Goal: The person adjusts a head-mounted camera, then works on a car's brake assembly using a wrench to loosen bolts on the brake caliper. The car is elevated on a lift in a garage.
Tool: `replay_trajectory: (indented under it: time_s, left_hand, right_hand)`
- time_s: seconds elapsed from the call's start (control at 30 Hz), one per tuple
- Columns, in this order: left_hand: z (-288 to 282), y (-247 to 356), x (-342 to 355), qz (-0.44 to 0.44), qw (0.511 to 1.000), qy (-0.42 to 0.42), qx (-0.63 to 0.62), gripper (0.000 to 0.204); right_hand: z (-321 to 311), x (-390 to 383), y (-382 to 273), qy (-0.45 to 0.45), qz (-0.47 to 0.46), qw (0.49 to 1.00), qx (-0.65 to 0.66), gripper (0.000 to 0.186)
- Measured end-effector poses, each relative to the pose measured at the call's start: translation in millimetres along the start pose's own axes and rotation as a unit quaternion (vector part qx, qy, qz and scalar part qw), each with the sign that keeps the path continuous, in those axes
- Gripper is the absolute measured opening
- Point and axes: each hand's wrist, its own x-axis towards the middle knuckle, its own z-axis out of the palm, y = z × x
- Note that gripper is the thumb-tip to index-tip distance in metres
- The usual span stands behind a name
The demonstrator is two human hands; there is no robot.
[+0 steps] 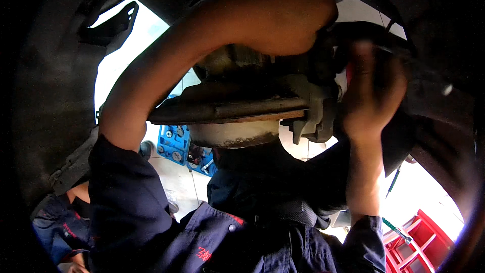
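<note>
Both my arms reach up into a dark wheel well, around a brake disc [227, 112] with a rusty rim and a paler hub [232, 134]. A grey brake caliper [316, 108] sits at the disc's right side. My left arm arches over the disc. My left hand [303, 17] is closed in a fist above and behind the caliper; its fingertips, and whatever they grip, are hidden. Right of the caliper, my right hand [371, 96] is raised beside dark suspension parts. Motion blurs its fingers, and I cannot tell whether they hold anything.
Dark fender edges surround the opening. Below on the pale tiled floor lies an open blue tool case [174, 144]. A red metal rack [422, 242] and a green-handled tool [396, 230] are at lower right. Another person's sleeve [55, 232] shows at lower left.
</note>
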Motion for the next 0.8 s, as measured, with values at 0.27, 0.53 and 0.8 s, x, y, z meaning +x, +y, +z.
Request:
replay_trajectory:
  time_s: [0.27,0.53,0.8]
  left_hand:
    - [1.8,-0.3,11.1,-0.028,0.998,-0.033,0.048,0.019]
    - [2.3,1.8,4.4,-0.014,1.000,-0.017,0.016,0.018]
    - [-8.1,14.2,8.0,-0.085,0.995,-0.058,-0.015,0.018]
  right_hand:
    - [-26.2,3.3,8.4,0.074,0.095,0.953,0.279,0.028]
    - [-24.4,-4.4,50.1,0.081,0.350,0.738,0.571,0.019]
    - [-5.0,-7.0,27.7,0.166,0.370,0.779,0.479,0.022]
